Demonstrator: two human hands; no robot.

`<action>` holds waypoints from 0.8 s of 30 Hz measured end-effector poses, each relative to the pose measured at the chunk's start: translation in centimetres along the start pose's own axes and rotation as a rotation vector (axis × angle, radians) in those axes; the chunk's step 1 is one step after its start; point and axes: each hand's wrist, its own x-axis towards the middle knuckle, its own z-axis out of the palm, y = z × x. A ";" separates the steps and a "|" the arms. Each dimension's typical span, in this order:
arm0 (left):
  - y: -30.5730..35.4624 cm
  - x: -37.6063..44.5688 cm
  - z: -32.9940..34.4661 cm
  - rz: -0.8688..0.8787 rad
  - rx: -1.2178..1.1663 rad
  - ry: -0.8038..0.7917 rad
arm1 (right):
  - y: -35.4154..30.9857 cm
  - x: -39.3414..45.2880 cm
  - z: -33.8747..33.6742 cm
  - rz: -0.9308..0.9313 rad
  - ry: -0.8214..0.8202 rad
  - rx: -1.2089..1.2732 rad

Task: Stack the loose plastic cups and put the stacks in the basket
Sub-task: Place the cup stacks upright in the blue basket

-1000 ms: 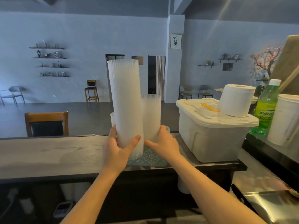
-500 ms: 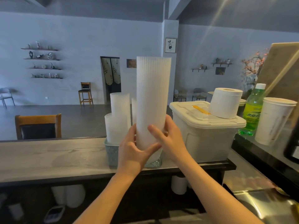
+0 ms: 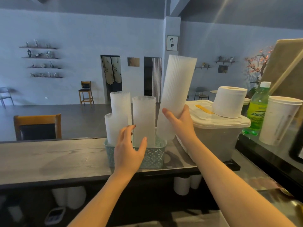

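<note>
Right hand grips the tall stack low on its body, fingers wrapped round it. Stack is tilted, top leaning right, and its bottom end sits at the right end of the basket; I can't tell if it's resting inside yet. Left hand is released, fingers spread and relaxed, holding nothing, hovering in front of the basket's near wall with fingertips close to the mid stack; can't tell if they touch. Basket is pale teal with a cut-out pattern, standing on the worktop near its front edge, right of centre. Three stacks stand upright in it: short stack at the left, back stack behind it, mid stack in the centre. Just right of the basket, a lidded white bin on the worktop's right end, with a paper roll on its lid. Further right, on the side counter, a green bottle and a white paper cup stack, close together. Below the worktop, more white cups on a lower shelf, dim.
</note>
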 end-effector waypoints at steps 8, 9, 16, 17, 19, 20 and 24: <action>-0.6 0.7 0.6 0.003 0.192 -0.030 | 1.9 2.4 2.5 0.032 -0.051 0.041; -0.8 0.7 0.6 -0.013 0.209 -0.036 | 2.1 2.6 2.8 0.038 -0.061 0.041; -1.9 0.7 0.7 -0.079 0.230 -0.037 | 4.2 3.6 3.9 0.098 -0.152 -0.011; -2.0 0.8 0.7 -0.080 0.234 -0.036 | 4.7 3.6 4.0 0.114 -0.182 -0.048; -2.2 0.9 0.7 -0.084 0.236 -0.034 | 5.9 3.4 4.1 0.141 -0.216 -0.074; -2.3 0.9 0.7 -0.079 0.236 -0.034 | 6.3 3.3 4.1 0.147 -0.222 -0.067; -2.6 0.9 0.7 -0.052 0.230 -0.055 | 6.8 3.4 3.7 0.126 -0.275 -0.086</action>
